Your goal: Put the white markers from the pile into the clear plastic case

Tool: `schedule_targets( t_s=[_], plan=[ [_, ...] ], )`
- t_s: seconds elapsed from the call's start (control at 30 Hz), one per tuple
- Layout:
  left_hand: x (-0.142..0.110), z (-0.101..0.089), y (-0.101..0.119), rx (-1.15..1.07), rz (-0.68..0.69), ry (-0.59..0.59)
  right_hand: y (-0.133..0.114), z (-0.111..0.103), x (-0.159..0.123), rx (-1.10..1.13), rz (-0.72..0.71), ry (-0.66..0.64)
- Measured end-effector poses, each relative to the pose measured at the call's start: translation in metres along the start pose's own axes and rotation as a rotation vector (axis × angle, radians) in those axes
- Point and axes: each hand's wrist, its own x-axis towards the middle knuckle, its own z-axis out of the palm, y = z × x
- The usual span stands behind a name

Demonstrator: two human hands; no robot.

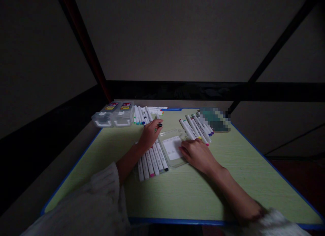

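Note:
My left hand [150, 133] is closed on a marker [160, 125], its round black end pointing toward me. Under that wrist, several white markers [153, 161] lie side by side in one half of an open clear plastic case [180, 161]. A white paper insert [172, 147] shows in the other half. At that half's right edge, my right hand [199, 155] has curled fingers and appears to grip the case; the fingertips are partly hidden. Just beyond it lies a loose group of white markers [194, 127] with coloured ends.
Two clear cases with handles [123, 117] stand at the table's far left. Beside them more markers [139, 114] are piled. A blurred green flat object [214, 120] lies at the far right. The pale table [228, 192] has a blue edge, with a wall behind it.

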Motion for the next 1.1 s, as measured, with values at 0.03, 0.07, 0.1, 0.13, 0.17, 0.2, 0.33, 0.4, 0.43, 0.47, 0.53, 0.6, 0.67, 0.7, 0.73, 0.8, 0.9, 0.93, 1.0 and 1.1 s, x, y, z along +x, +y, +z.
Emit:
schedule_targets(
  t_s=[0.03, 0.07, 0.1, 0.13, 0.17, 0.2, 0.33, 0.4, 0.43, 0.47, 0.53, 0.6, 0.67, 0.7, 0.73, 0.8, 0.9, 0.93, 1.0, 1.1],
  plan=[
    [0.0, 0.0, 0.001, 0.005, 0.01, 0.01, 0.0, 0.0, 0.0, 0.002, -0.003, 0.0],
    [0.0, 0.0, 0.001, 0.009, 0.025, 0.02, 0.0, 0.0, 0.0, 0.001, -0.002, -0.001],
    [0.0, -0.001, 0.002, 0.015, 0.044, 0.031, 0.0, 0.0, 0.0, -0.004, 0.001, -0.003],
    [0.0, -0.002, 0.003, 0.023, 0.063, 0.039, 0.0, 0.0, 0.0, -0.008, 0.005, -0.005],
    [0.0, -0.003, 0.004, 0.031, 0.084, 0.045, 0.0, 0.001, 0.0, -0.01, 0.008, -0.009],
    [-0.001, -0.004, 0.004, 0.041, 0.108, 0.044, 0.0, 0.001, 0.0, -0.011, 0.01, -0.011],
    [-0.003, -0.009, 0.009, 0.072, 0.222, -0.011, 0.0, 0.001, 0.0, -0.013, 0.009, -0.009],
    [-0.004, -0.01, 0.012, 0.083, 0.282, -0.043, 0.0, 0.001, 0.0, -0.014, 0.01, -0.004],
    [-0.005, -0.011, 0.012, 0.09, 0.306, -0.052, 0.0, 0.001, 0.0, -0.008, 0.01, -0.002],
    [-0.005, -0.011, 0.012, 0.096, 0.327, -0.056, 0.001, 0.001, 0.0, 0.001, 0.013, 0.003],
    [-0.006, -0.011, 0.012, 0.111, 0.359, -0.048, 0.001, 0.001, 0.0, 0.029, 0.024, 0.014],
    [-0.007, -0.011, 0.011, 0.122, 0.396, -0.038, 0.001, 0.001, 0.0, 0.063, 0.04, 0.032],
    [-0.007, -0.012, 0.011, 0.126, 0.456, -0.039, 0.001, 0.001, 0.001, 0.104, 0.056, 0.056],
    [-0.008, -0.013, 0.012, 0.129, 0.49, -0.044, 0.001, 0.001, 0.001, 0.129, 0.063, 0.07],
    [-0.008, -0.014, 0.013, 0.133, 0.523, -0.053, 0.001, 0.001, 0.001, 0.158, 0.07, 0.086],
    [-0.01, -0.018, 0.017, 0.148, 0.577, -0.08, 0.001, 0.001, 0.001, 0.236, 0.089, 0.119],
    [-0.012, -0.024, 0.026, 0.16, 0.651, -0.134, 0.0, 0.001, 0.001, 0.404, 0.131, 0.167],
    [-0.012, -0.026, 0.029, 0.171, 0.671, -0.135, 0.0, 0.001, 0.001, 0.473, 0.148, 0.182],
    [-0.013, -0.03, 0.036, 0.182, 0.733, -0.117, -0.001, 0.001, 0.001, 0.615, 0.186, 0.206],
    [-0.013, -0.034, 0.046, 0.2, 0.793, -0.141, -0.001, 0.001, 0.003, 0.84, 0.234, 0.226]
  ],
)
